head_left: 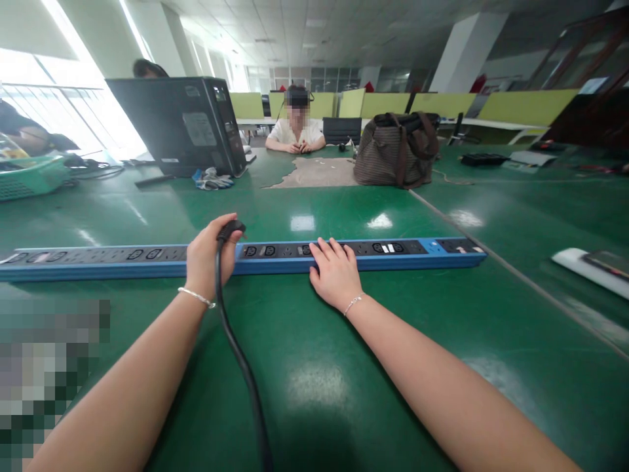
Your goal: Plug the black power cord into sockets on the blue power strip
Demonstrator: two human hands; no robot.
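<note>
A long blue power strip (275, 264) with black sockets lies across the green table (304, 328). My left hand (212, 254) grips the plug end of a black cable (242, 360), held at the strip's left-centre part. The cable hangs from the plug and runs down towards the bottom edge of the view. My right hand (337, 270) rests on the strip right of its middle, fingers spread over the sockets and holding nothing. Part of the strip is hidden behind both hands.
Beyond the strip are a black computer case (177, 124), gloves (212, 179) and a brown bag (396, 151). A green basket (34, 177) stands at left, a white-edged device (594, 269) at right. A person (296, 128) sits across the table.
</note>
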